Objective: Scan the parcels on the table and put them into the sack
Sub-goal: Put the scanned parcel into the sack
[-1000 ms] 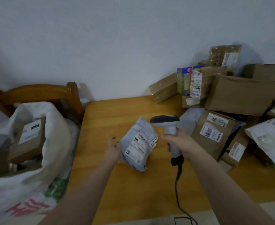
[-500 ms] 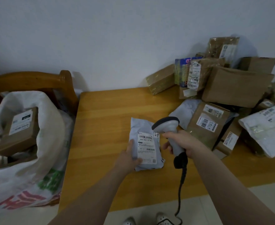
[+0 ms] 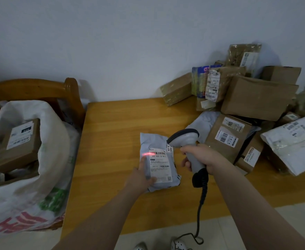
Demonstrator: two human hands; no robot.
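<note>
Head view. A grey mailer parcel (image 3: 153,141) lies flat on the wooden bench (image 3: 112,134), its shipping label (image 3: 160,166) facing up. The left hand (image 3: 140,178) rests on the parcel's near left corner. Its fingers are straight and pressed to the wrapper beside the label, so most of the parcel lies just beyond and to the right of this hand. The right hand (image 3: 201,157), just right of the parcel and apart from it, has its fingers curled round the grip of a barcode scanner (image 3: 185,138). The scanner head is tilted toward the label. A red scan line (image 3: 148,153) crosses the barcode at the label's top, just beyond the left fingertips. The scanner cable (image 3: 201,201) hangs from the grip below the right hand, past the bench edge to the floor.

Beyond and to the right of the right hand, a pile of cardboard boxes (image 3: 256,98) and mailers is heaped against the wall. The nearest labelled box (image 3: 226,139) is just beyond the knuckles. Well to the left of the left hand, off the bench, a white woven sack (image 3: 56,141) stands open on a wooden chair (image 3: 39,86) and holds a labelled carton (image 3: 19,143).
</note>
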